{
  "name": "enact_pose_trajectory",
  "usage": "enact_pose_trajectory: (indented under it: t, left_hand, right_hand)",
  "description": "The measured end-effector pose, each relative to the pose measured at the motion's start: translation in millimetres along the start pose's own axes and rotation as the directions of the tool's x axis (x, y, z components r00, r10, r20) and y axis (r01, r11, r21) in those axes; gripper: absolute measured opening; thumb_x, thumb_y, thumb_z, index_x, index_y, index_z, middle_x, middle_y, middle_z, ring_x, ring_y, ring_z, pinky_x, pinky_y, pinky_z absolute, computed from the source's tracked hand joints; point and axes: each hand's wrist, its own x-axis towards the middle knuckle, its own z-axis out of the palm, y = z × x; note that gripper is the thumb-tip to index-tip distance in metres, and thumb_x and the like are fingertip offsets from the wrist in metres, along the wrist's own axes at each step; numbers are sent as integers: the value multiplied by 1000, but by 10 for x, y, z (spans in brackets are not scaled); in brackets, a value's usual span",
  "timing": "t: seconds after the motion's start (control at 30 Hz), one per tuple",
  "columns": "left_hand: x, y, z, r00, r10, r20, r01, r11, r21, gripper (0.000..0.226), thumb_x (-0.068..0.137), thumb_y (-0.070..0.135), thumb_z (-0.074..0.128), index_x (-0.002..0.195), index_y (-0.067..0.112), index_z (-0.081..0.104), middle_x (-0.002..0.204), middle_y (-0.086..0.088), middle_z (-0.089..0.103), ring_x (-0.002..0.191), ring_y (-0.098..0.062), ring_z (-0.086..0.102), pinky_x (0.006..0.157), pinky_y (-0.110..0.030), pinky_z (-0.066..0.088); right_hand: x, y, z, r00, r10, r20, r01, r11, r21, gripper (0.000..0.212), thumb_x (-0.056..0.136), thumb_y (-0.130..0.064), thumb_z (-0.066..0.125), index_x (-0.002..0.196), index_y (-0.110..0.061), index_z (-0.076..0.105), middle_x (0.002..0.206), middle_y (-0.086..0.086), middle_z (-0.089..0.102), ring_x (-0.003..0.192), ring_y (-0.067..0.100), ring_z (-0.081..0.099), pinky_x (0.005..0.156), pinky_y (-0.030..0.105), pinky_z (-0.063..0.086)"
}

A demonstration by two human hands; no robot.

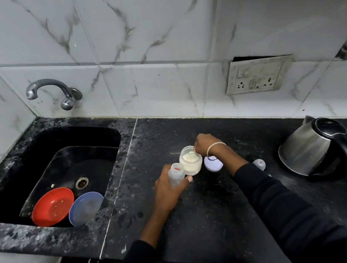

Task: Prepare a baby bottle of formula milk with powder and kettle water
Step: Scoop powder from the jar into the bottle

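Pale powder could spill onto the desk (200,211) if the scoop (193,150) tips while crossing to the narrow bottle (176,174) just left of the jar (190,161). Left hand (169,189) has its grip wrapped around the bottle; right hand (204,144) pinches the scoop inside the jar. Kettle (315,149) stands well right.
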Motion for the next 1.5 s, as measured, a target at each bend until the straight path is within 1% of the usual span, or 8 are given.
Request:
enact_pose_trajectory:
  t: [0.1, 0.23, 0.43, 0.6, 0.83, 1.07, 1.33, 1.5]
  left_hand:
    - [-9, 7, 1, 1000, 2, 5, -2, 1000, 3, 52, 69, 61, 85, 105, 30, 62, 99, 13, 75, 89, -1, 70, 77, -28, 57]
    - [-17, -3, -2, 1000, 3, 11, -3, 1000, 0, 49, 72, 56, 88, 106, 31, 63, 100, 15, 75, 91, -2, 70, 80, -31, 59]
    - [-13, -19, -16, 1000, -2, 8, 2, 1000, 24, 51, 71, 61, 86, 106, 32, 62, 99, 14, 75, 92, -3, 71, 82, -36, 60]
    - [1, -32, -25, 1000, -4, 2, 4, 1000, 28, 45, 75, 53, 90, 104, 33, 61, 98, 20, 74, 90, -2, 70, 81, -31, 58]
    - [7, -33, -37, 1000, -2, 0, 2, 999, 33, 43, 77, 46, 92, 105, 31, 62, 100, 23, 73, 90, 0, 70, 81, -29, 57]
    - [27, -23, -29, 1000, -18, 8, 17, 997, 73, 40, 80, 39, 94, 103, 33, 61, 100, 27, 72, 91, 3, 69, 79, -25, 54]
    - [16, -26, -43, 1000, -24, -2, 25, 999, 38, 45, 78, 46, 93, 107, 32, 62, 102, 24, 74, 94, 1, 70, 82, -31, 58]
    - [22, -7, -23, 1000, -26, 11, 25, 999, 24, 44, 80, 43, 93, 111, 32, 63, 105, 23, 74, 97, 2, 70, 84, -31, 59]
  right_hand:
    - [-43, 13, 28, 1000, -7, 0, 7, 1000, -5, 27, 92, -2, 48, 66, -10, 47, 71, 11, 56, 79, 33, 60, 67, 33, 44]
    - [-52, 3, 53, 997, -20, -69, 22, 999, 24, 17, 87, 1, 58, 99, -2, 71, 104, 20, 72, 93, 37, 71, 81, 41, 59]
    - [-72, -34, 132, 986, -19, -164, 23, 1000, 21, 15, 86, -11, 73, 101, -11, 73, 106, 14, 74, 93, 33, 72, 83, 41, 60]
    - [-53, -113, 175, 997, -36, -70, 35, 999, -22, 20, 95, -6, 57, 113, -3, 65, 117, 19, 68, 102, 36, 68, 73, 36, 47]
    - [10, -74, 276, 991, -38, -129, 29, 997, -73, 24, 94, -16, 64, 117, -11, 64, 120, 15, 68, 104, 35, 68, 87, 43, 57]
    - [41, -58, 339, 995, 18, -97, -12, 998, 65, 27, 88, -22, 68, 113, -9, 68, 117, 16, 70, 106, 39, 69, 86, 41, 56]
    - [55, 237, 228, 990, 129, -56, -91, 891, 444, 16, 85, -9, 74, 90, 5, 77, 84, 17, 73, 77, 29, 69, 71, 33, 51]
    - [-175, 409, 180, 980, 196, 15, -148, 683, 715, 16, 93, -2, 63, 91, 7, 76, 54, 4, 51, 32, 7, 35, 34, 18, 24]
